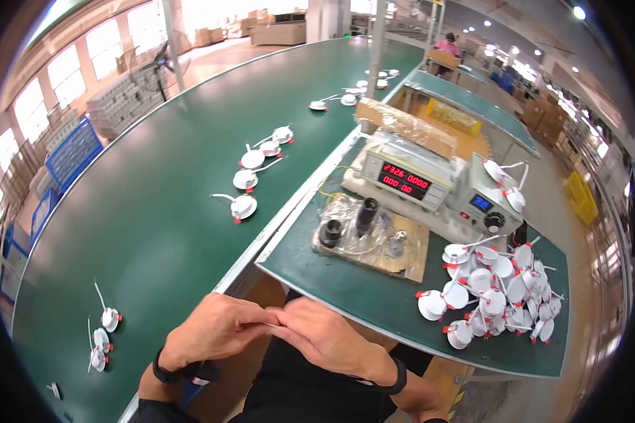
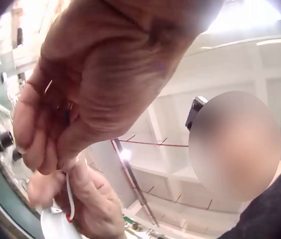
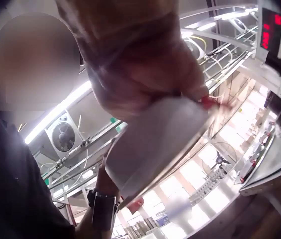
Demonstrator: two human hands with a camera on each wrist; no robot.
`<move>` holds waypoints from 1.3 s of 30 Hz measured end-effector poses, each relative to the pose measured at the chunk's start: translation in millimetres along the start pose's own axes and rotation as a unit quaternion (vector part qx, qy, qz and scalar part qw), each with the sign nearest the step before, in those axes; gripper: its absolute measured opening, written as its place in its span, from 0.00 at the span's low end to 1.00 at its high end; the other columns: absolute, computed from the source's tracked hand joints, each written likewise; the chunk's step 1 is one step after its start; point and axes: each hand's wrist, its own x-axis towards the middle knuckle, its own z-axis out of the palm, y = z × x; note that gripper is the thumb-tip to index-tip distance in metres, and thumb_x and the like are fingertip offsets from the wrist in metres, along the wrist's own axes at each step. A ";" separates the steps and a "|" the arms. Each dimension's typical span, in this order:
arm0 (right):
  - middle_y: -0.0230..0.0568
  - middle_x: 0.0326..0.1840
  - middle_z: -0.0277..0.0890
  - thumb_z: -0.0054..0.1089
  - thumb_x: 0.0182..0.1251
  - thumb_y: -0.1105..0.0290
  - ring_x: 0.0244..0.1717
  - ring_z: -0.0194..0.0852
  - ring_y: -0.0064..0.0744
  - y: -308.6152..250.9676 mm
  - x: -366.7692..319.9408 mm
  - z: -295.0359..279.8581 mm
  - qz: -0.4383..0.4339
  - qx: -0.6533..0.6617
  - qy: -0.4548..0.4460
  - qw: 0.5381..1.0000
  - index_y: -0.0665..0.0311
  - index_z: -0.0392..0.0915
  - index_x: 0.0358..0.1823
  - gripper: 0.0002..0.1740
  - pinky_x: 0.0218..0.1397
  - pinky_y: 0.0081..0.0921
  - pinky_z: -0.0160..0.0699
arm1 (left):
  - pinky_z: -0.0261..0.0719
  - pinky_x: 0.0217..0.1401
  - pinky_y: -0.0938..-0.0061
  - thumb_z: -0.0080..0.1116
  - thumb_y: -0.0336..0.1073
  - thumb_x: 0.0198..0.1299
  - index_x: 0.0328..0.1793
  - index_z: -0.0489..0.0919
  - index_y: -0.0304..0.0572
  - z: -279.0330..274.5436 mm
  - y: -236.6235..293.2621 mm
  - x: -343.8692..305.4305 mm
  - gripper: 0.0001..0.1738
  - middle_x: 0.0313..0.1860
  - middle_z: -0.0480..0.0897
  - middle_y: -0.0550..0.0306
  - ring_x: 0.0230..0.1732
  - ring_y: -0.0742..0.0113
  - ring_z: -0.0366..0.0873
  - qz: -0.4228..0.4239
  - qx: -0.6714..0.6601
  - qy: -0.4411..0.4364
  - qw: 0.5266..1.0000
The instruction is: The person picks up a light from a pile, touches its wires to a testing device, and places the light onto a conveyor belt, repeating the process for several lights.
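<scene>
My two hands meet at the bench's near edge. In the left wrist view, the left hand (image 1: 219, 328) pinches the end of a white cable (image 2: 70, 196) between thumb and fingers. That cable runs down to a white round downlight (image 3: 155, 142) with red-tipped clips (image 3: 135, 205). The right hand (image 1: 335, 335) grips this downlight, its fingertips close against the left hand's. From the head view the lamp is hidden beneath the hands. A heap of similar downlights (image 1: 483, 282) lies on the bench to the right.
A green conveyor belt (image 1: 169, 183) on the left carries several spaced downlights (image 1: 243, 206). On the bench (image 1: 303, 268) stand a meter with red digits (image 1: 404, 180), a dial box (image 1: 483, 204) and a plastic-wrapped board (image 1: 402, 264) with black sockets (image 1: 367, 215). Far back sits a person (image 1: 446, 48).
</scene>
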 end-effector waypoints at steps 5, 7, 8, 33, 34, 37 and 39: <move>0.36 0.26 0.85 0.58 0.75 0.71 0.29 0.84 0.29 -7.3 -49.3 -33.5 0.143 0.067 0.085 0.984 0.71 0.82 0.51 0.11 0.37 0.25 0.80 | 0.84 0.40 0.75 0.64 0.32 0.68 0.49 0.84 0.30 35.3 3.4 43.6 0.11 0.38 0.88 0.49 0.34 0.66 0.86 -0.060 -0.324 -0.078 0.941; 0.36 0.27 0.86 0.57 0.76 0.72 0.28 0.82 0.22 -16.5 -60.8 -46.1 0.286 0.126 0.120 0.942 0.71 0.82 0.51 0.11 0.34 0.21 0.79 | 0.86 0.40 0.77 0.60 0.37 0.73 0.54 0.81 0.29 48.1 8.1 62.3 0.15 0.38 0.88 0.52 0.35 0.70 0.86 -0.101 -0.513 -0.061 0.850; 0.35 0.28 0.86 0.58 0.76 0.72 0.27 0.81 0.20 -14.7 -65.7 -46.1 0.270 0.124 0.145 0.944 0.70 0.82 0.51 0.10 0.31 0.21 0.77 | 0.86 0.38 0.77 0.59 0.38 0.73 0.53 0.81 0.29 54.3 6.4 66.4 0.15 0.37 0.87 0.52 0.34 0.70 0.86 -0.103 -0.549 -0.073 0.826; 0.32 0.26 0.81 0.61 0.76 0.69 0.27 0.79 0.13 -5.2 -72.5 -54.5 0.283 0.174 0.228 0.915 0.70 0.83 0.48 0.10 0.28 0.16 0.74 | 0.71 0.19 0.83 0.51 0.44 0.78 0.47 0.79 0.35 103.6 10.9 99.5 0.18 0.30 0.83 0.60 0.19 0.77 0.75 -0.096 -0.746 -0.095 0.652; 0.31 0.25 0.80 0.61 0.76 0.69 0.27 0.78 0.13 -6.0 -70.9 -54.0 0.280 0.183 0.242 0.911 0.70 0.83 0.47 0.10 0.28 0.16 0.73 | 0.69 0.19 0.83 0.51 0.44 0.78 0.46 0.79 0.35 108.5 9.4 98.5 0.17 0.29 0.83 0.61 0.19 0.78 0.74 -0.097 -0.749 -0.102 0.648; 0.30 0.25 0.80 0.61 0.76 0.69 0.27 0.77 0.12 -4.1 -70.9 -53.3 0.280 0.152 0.238 0.917 0.70 0.83 0.46 0.10 0.28 0.15 0.72 | 0.65 0.18 0.84 0.51 0.45 0.78 0.44 0.79 0.36 108.0 14.6 97.7 0.18 0.28 0.81 0.62 0.18 0.78 0.71 -0.094 -0.717 -0.061 0.689; 0.30 0.24 0.79 0.62 0.75 0.70 0.26 0.75 0.11 -6.4 -70.8 -53.5 0.302 0.169 0.250 0.904 0.70 0.84 0.45 0.09 0.27 0.16 0.71 | 0.65 0.18 0.84 0.51 0.45 0.78 0.43 0.79 0.37 107.0 21.3 99.2 0.18 0.28 0.81 0.62 0.18 0.78 0.72 -0.086 -0.736 -0.024 0.671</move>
